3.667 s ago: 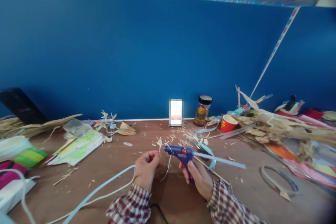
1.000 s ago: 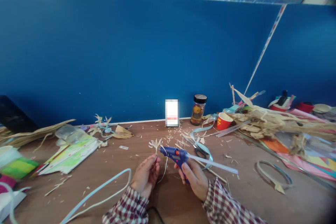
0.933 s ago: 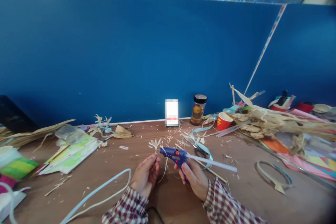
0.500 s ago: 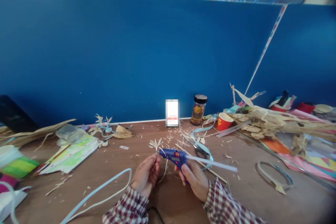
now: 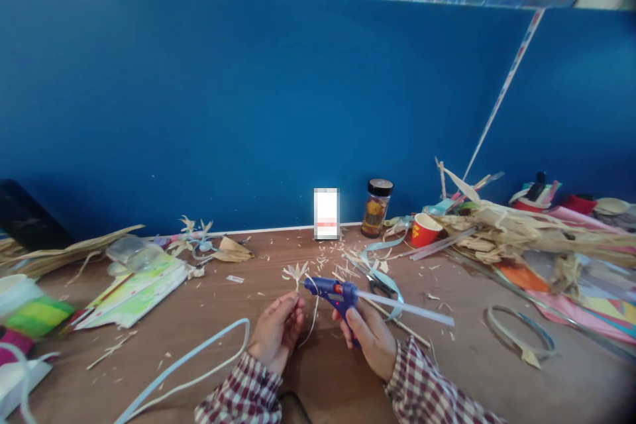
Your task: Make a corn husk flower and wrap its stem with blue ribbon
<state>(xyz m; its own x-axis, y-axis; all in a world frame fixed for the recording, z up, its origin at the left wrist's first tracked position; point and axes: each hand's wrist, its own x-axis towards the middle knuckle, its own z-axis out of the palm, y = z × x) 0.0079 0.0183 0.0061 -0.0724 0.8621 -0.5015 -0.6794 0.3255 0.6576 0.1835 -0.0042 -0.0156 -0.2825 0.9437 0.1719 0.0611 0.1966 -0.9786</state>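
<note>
Between the fingertips of my left hand [image 5: 279,328] is the thin stem of a pale flower [image 5: 297,271] with narrow, husk-like petals, held upright. My right hand [image 5: 371,338] is closed around the handle of a blue hot glue gun [image 5: 328,290]; its nozzle points left, close beside the flower's base. Whether they touch I cannot tell. A long translucent glue stick [image 5: 405,307] juts from the gun's rear. Below the nozzle hangs a thin pale strand [image 5: 316,318]. Scissors [image 5: 380,285] and a light blue ribbon [image 5: 397,301] lie behind my right hand.
Pale scraps litter the brown table [image 5: 209,324]. A lidded jar [image 5: 376,209] and a red paper cup [image 5: 426,230] stand at the back. Dried husks [image 5: 521,232] heap up at right, near a hoop [image 5: 521,331]. White tubing [image 5: 191,351] loops at left.
The glue gun has shifted slightly right, and its nozzle has drawn a little away from the flower's base. My left hand and the flower are almost unmoved.
</note>
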